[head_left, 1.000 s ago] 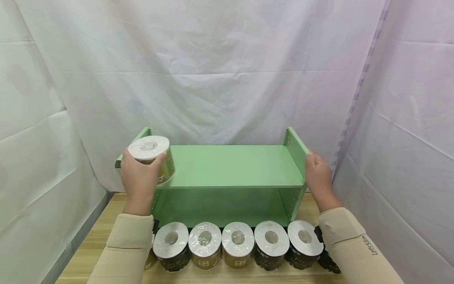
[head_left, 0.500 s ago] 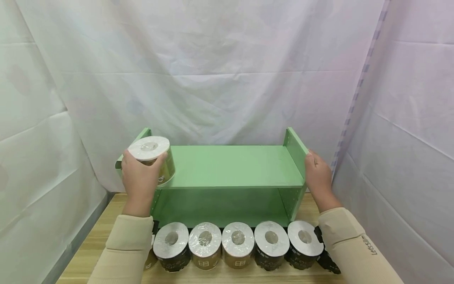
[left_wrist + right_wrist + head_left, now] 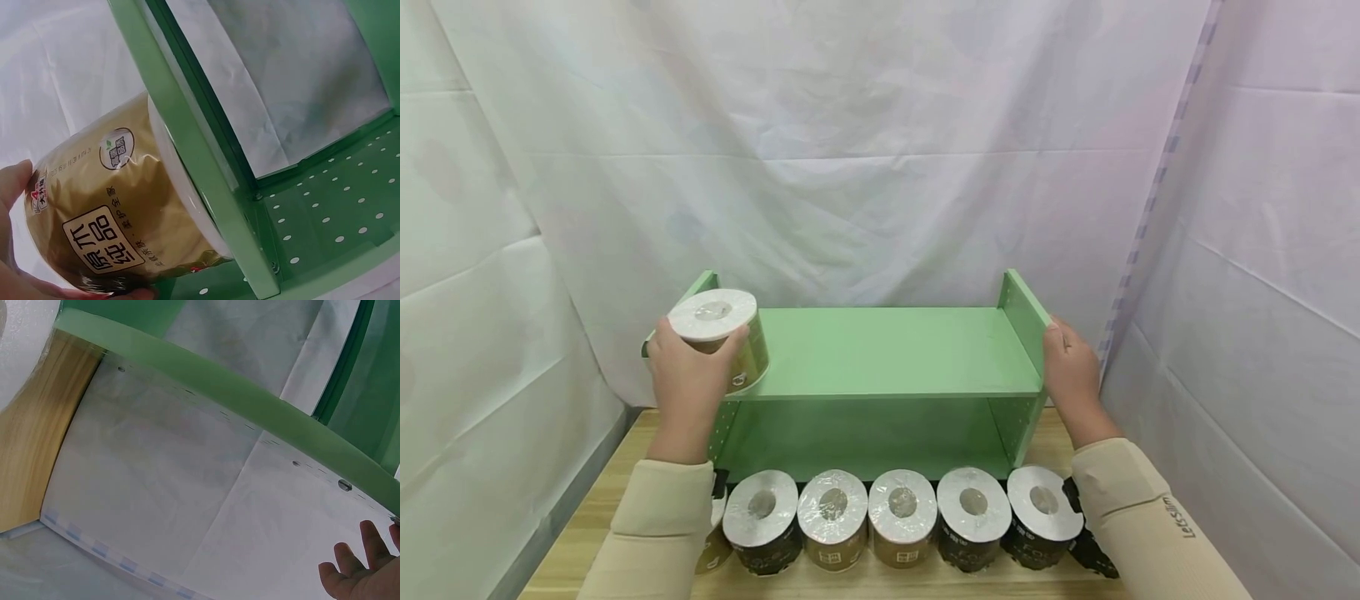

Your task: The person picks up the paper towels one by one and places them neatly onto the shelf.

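In the head view my left hand (image 3: pixel 688 379) grips a wrapped toilet paper roll (image 3: pixel 748 354) from its near side. The roll stands upright on the top board of a green shelf (image 3: pixel 880 350), beside the left side panel. In the left wrist view the roll's gold wrapper (image 3: pixel 119 206) shows printed lettering, and its base meets the board's front edge. My right hand (image 3: pixel 1071 371) pinches the front edge of the shelf's right side panel (image 3: pixel 1026 321). In the right wrist view several fingers (image 3: pixel 350 565) of that hand spread outside the panel; the thumb is hidden there.
A row of toilet paper rolls (image 3: pixel 902 508), some gold and some black, stands in front of the shelf on the wooden table (image 3: pixel 602 500). Another gold roll (image 3: pixel 713 550) is partly hidden by the left sleeve. White cloth (image 3: pixel 880 167) hangs behind and at both sides.
The left hand and forearm have shifted slightly left, and the held roll has moved a little left and nearer. The right hand keeps its place on the panel.
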Motion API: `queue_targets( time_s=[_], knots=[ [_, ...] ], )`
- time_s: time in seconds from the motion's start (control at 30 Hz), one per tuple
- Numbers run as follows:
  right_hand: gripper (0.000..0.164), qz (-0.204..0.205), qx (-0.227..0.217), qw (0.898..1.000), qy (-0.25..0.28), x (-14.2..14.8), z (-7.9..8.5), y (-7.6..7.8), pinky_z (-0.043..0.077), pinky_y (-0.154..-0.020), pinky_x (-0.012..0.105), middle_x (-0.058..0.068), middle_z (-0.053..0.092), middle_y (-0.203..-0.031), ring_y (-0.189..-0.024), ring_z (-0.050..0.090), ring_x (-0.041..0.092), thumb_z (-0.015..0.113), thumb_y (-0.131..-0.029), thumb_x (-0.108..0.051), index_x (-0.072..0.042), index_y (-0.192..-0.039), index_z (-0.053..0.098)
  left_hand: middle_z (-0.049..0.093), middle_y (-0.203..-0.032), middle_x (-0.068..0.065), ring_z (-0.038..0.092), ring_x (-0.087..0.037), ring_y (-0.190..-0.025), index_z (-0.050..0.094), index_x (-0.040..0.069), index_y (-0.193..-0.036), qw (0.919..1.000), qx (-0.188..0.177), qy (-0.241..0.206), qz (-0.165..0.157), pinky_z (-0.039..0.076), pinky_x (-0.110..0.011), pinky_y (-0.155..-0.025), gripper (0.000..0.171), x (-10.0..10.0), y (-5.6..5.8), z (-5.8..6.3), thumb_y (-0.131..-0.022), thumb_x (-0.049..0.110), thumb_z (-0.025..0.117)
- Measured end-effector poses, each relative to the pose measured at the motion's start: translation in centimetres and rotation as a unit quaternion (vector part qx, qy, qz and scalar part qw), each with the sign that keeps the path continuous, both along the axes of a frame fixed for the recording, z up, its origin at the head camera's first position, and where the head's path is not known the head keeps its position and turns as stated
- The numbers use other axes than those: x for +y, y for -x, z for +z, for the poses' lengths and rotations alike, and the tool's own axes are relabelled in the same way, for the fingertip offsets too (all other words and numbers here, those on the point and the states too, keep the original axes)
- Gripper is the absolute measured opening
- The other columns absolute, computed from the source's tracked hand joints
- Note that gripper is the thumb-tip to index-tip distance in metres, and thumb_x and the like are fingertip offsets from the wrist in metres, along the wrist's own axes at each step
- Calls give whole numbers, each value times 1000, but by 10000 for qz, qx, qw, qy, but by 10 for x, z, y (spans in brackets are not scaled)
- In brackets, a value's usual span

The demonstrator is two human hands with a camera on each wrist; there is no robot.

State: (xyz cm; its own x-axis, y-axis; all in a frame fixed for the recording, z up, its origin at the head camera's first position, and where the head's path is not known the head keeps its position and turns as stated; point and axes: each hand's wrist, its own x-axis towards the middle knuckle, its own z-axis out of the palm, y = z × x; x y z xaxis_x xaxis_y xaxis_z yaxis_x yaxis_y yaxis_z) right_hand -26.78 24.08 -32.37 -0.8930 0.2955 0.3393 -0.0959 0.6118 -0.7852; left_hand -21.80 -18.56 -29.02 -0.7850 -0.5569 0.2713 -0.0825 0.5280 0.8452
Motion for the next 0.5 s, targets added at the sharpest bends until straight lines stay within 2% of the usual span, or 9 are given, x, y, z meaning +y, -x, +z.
queue_targets(
  time_s=[0.5],
  knots=[
    [58,-21,69,10000,63,0,-1,0,35,-105,53,17,49,-141,-123,49,35,23,-101,-41,-11,-141,50,24,-149,-21,27,-37,-135,11,8,-153,9998,124,-74,-125,31,-59,-106,98,0,0,-5,-83,45,70]
  ],
)
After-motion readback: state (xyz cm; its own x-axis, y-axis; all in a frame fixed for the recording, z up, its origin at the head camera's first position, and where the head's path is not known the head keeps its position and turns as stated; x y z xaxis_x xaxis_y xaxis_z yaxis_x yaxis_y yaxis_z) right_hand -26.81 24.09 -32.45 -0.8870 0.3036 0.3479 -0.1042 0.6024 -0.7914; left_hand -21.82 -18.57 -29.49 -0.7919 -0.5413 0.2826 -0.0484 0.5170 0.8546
